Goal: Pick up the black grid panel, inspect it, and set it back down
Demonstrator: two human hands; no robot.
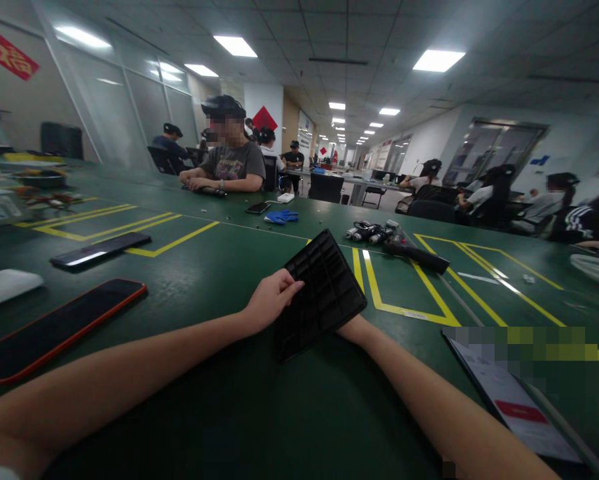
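The black gridded tray (pixel 329 287) tilts mid-scene; my left hand (pixel 272 301) curls its fingers against the left side, pinch unclear; my right hand (pixel 353 329) is behind, its hold hidden from me; I'd steady it with both above the green table (pixel 194 280)

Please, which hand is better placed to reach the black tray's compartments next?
Probably the left hand: its fingers are at the compartment side of the black tray, while the right hand is mostly hidden behind it.
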